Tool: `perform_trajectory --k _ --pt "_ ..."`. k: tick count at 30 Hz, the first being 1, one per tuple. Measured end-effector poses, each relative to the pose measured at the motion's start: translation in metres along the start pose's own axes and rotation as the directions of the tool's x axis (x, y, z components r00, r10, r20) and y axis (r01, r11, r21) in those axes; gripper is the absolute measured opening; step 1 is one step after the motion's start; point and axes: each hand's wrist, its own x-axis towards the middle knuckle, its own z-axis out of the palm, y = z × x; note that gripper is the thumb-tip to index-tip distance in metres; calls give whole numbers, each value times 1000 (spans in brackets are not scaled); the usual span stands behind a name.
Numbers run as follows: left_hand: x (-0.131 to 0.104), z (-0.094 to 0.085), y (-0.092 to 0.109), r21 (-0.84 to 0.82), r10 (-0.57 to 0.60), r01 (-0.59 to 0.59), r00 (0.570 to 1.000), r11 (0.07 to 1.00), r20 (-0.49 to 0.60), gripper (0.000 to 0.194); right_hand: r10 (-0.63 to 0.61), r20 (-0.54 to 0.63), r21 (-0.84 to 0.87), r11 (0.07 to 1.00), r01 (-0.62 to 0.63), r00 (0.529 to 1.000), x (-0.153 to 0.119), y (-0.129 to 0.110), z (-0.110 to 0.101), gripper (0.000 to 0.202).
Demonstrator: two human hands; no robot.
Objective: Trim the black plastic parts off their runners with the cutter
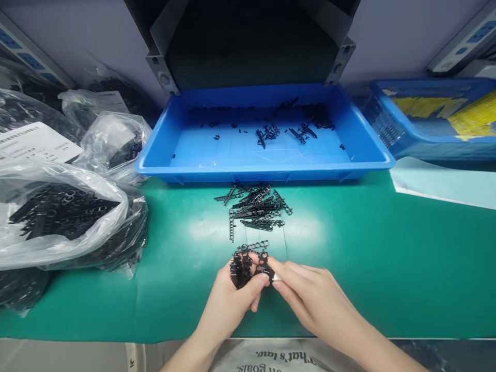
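Note:
Near the front of the green table, my left hand [236, 289] is closed around a bunch of small black plastic parts [241, 269]. Between the two hands is one black plastic part [264, 267] with a ring at its top, pinched by the left thumb. My right hand [310, 292] meets it from the right, thumb and forefinger closed on its edge, with a small white spot at the fingertips. Just beyond the hands lies a loose pile of black ladder-like plastic strips [258, 206], some with rings at their ends.
A blue tray [263, 168] behind the pile holds scattered black pieces. Clear plastic bags [116, 206] of black parts crowd the left side. On the right are a blue basket [426, 135] with yellow material and a pale sheet [445, 183]. A dark shelf [251, 46] overhangs the tray.

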Motion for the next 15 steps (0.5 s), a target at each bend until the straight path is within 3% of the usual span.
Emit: perform_trajectory --k 8,15 --pt "0 2 3 49 -9 8 1000 999 5 25 14 35 -3 1000 -14 999 1 1 -2 36" --pt "0 6 2 32 12 -9 997 999 -74 27 15 -94 -50 999 -20 995 0 -4 7 37"
